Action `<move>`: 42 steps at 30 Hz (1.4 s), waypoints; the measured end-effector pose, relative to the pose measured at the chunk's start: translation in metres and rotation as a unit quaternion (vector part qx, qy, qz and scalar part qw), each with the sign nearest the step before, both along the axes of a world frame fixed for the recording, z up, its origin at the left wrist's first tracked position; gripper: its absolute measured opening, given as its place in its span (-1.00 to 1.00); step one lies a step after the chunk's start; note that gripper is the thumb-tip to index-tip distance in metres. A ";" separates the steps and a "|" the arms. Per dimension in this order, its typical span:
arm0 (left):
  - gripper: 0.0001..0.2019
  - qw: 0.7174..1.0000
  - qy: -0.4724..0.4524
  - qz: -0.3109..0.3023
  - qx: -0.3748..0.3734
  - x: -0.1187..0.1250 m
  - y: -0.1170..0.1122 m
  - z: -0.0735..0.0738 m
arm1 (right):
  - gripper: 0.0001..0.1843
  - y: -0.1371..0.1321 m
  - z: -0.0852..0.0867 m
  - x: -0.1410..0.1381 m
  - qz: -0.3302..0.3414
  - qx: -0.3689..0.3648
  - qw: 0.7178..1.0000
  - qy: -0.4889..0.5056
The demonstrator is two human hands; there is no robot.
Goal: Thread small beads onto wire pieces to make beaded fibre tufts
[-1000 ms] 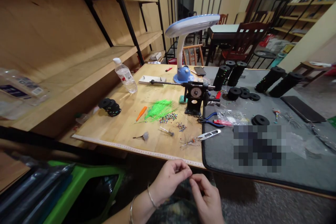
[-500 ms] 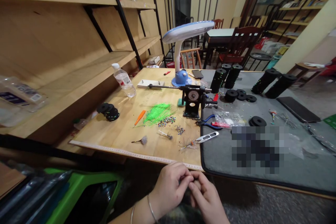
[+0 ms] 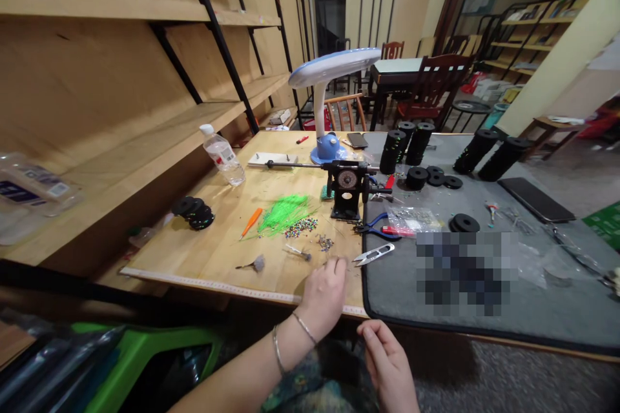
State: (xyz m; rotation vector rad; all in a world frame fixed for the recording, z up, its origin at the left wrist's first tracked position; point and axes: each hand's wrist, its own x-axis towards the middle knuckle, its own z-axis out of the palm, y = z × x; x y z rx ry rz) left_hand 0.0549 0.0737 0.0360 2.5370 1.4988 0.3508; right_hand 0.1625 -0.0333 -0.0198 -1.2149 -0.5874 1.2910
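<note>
My left hand (image 3: pixel 325 290), with two bangles on the wrist, reaches over the near edge of the wooden table (image 3: pixel 194 258). Its fingers are bunched downward on the tabletop, over the spot where small wired pieces with an orange bit lay, and they hide what they hold. Below the table edge, my right hand (image 3: pixel 387 361) is closed in a pinch; anything between its fingertips is too small to make out. Near the left hand lie silver thread snips (image 3: pixel 375 254), a pile of small metal pieces (image 3: pixel 325 243) and a small brush-like piece (image 3: pixel 298 252).
Bright green strands (image 3: pixel 285 214), mixed beads (image 3: pixel 301 227) and an orange-handled tool (image 3: pixel 250 223) lie further left. A black winding device (image 3: pixel 345 187) stands behind, near a blue desk lamp (image 3: pixel 327 146). Blue-handled pliers (image 3: pixel 378 226) and black spools (image 3: pixel 419 144) are on the grey mat (image 3: pixel 387 290).
My hands have parted. The left has moved forward onto the table and covers the orange wired pieces, while the right stays low in its pinch. The view has shifted slightly.
</note>
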 end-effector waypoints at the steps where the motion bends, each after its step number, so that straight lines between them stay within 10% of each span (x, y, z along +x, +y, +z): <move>1: -0.73 1.000 0.019 0.013 -0.001 0.003 0.002 -0.002 | -0.53 -0.001 0.000 0.000 -0.005 -0.005 1.000 0.003; 6: -0.69 0.999 0.006 0.039 0.024 0.000 0.008 -0.007 | -0.52 -0.001 -0.003 0.001 -0.002 -0.030 0.999 0.029; 13: -0.73 0.958 -0.282 0.035 -0.046 -0.033 -0.014 0.012 | -0.56 -0.001 0.001 -0.001 0.001 -0.039 0.997 0.071; 18: -0.85 0.808 -0.444 0.052 -0.384 -0.052 -0.044 0.009 | -0.56 -0.004 0.003 -0.005 0.027 -0.042 0.996 0.071; 26: -0.66 0.605 -0.527 0.165 -0.573 -0.058 -0.070 -0.018 | -0.56 -0.005 -0.002 -0.018 0.093 -0.058 0.994 -0.026; 34: -0.68 0.654 -0.507 0.160 -0.538 -0.060 -0.078 -0.032 | -0.65 -0.007 -0.002 -0.022 0.133 -0.060 0.986 -0.086; 42: -0.62 0.641 -0.493 0.193 -0.556 -0.058 -0.079 -0.038 | -0.68 -0.003 -0.006 -0.026 0.131 -0.066 0.983 -0.112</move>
